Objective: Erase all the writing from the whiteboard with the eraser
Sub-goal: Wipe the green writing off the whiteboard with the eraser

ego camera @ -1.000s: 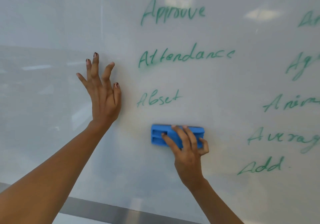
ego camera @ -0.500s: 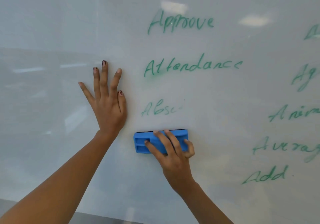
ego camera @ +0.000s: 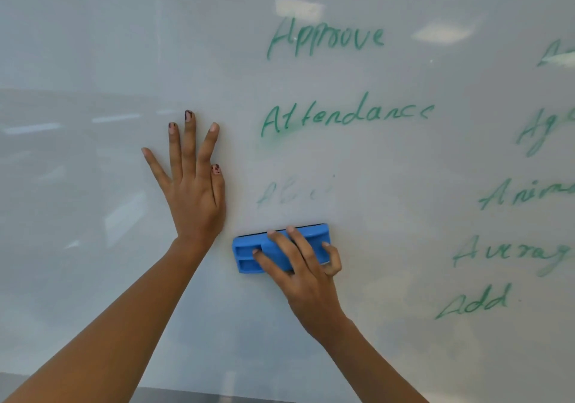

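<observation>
One blue eraser (ego camera: 247, 247), gripped by the right hand's (ego camera: 308, 275) curled fingers, sits low on the whiteboard (ego camera: 389, 203), now further left. Just above it, the faint word (ego camera: 292, 189) has faded from legible to a ghost. The left hand (ego camera: 194, 197) lies flat, fingers spread. Many green words (ego camera: 345, 116) remain, so the job looks far from finished.

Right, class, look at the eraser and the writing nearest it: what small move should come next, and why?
Probably slide the eraser straight up over the faint word just above it. The right hand grips the eraser against the whiteboard, pale green traces of that word show there, and the left hand lies flat to the side, out of the way.
</observation>
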